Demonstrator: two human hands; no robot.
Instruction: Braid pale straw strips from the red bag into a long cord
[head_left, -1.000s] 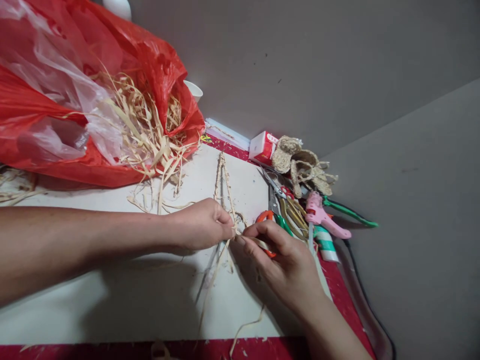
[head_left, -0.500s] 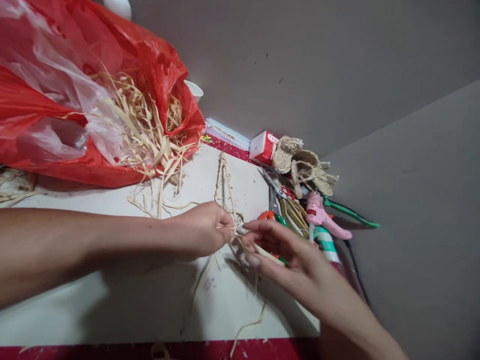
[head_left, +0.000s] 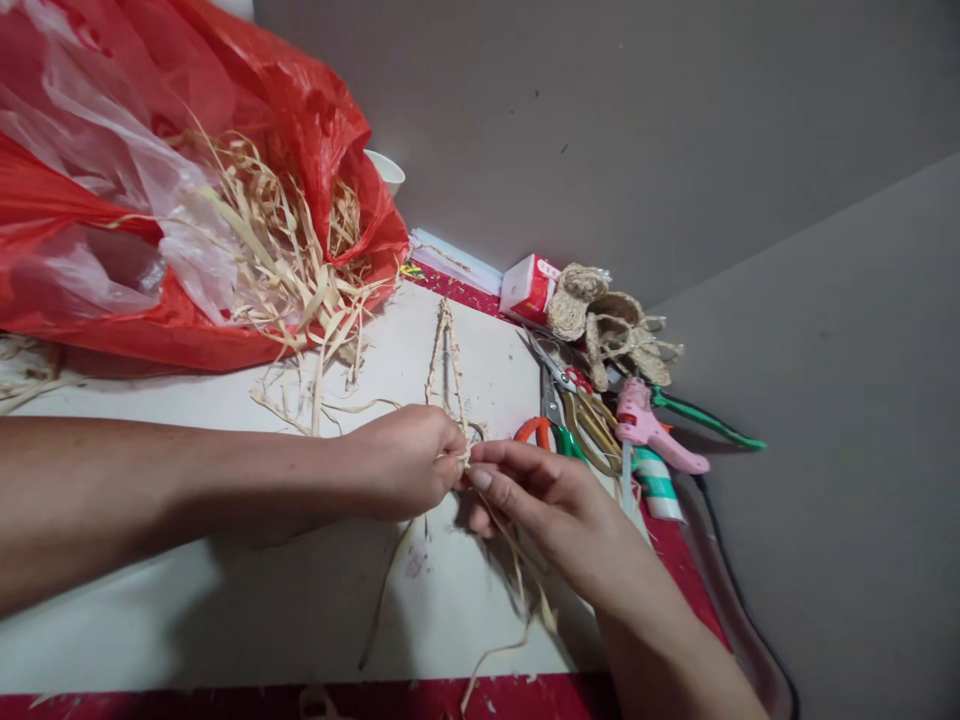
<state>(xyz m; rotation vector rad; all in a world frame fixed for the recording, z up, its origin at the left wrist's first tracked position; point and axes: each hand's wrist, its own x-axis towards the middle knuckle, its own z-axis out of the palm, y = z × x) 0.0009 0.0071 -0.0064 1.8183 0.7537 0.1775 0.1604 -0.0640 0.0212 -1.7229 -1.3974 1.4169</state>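
A thin braid of pale straw (head_left: 444, 350) runs up the white table top (head_left: 225, 600) from where my hands meet. My left hand (head_left: 405, 460) is closed, pinching the near end of the braid. My right hand (head_left: 540, 500) is closed too, its fingers pinching loose straw strands (head_left: 525, 585) that trail down towards the table's front edge. The two hands touch at the fingertips.
A red plastic bag (head_left: 150, 180) spilling straw strips (head_left: 292, 270) fills the back left. At the right lie scissors (head_left: 555, 385), a pink glue gun (head_left: 652, 425), green-handled pliers, a red-white box (head_left: 529, 285) and woven straw pieces (head_left: 607, 325). Grey walls close the corner.
My right hand first opened and lifted away from the braid, then came back and closed on the loose strands beside my left hand. The left hand stayed put.
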